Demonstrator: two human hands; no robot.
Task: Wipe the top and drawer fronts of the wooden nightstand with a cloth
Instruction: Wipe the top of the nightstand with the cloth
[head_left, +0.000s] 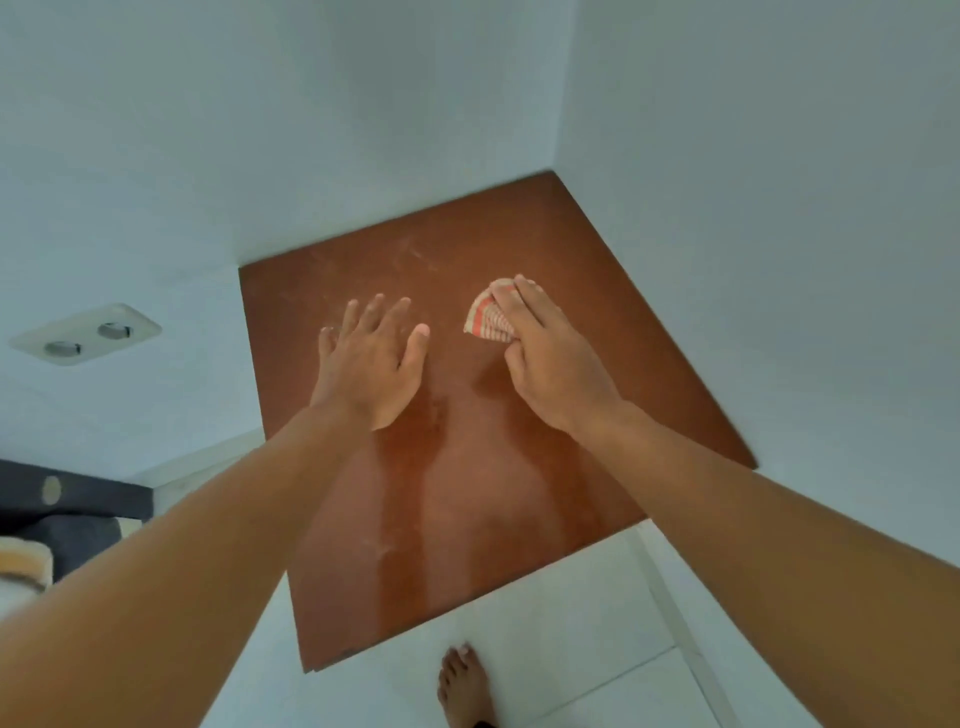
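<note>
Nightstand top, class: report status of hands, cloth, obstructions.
Left hand open over nightstand top. Right hand grips striped cloth against it. Only pale smears ahead.

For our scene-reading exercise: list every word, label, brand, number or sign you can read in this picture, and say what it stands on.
None: no text can be read anywhere.
The striped cloth, the nightstand top and the wall socket show no letters or numbers.
</note>
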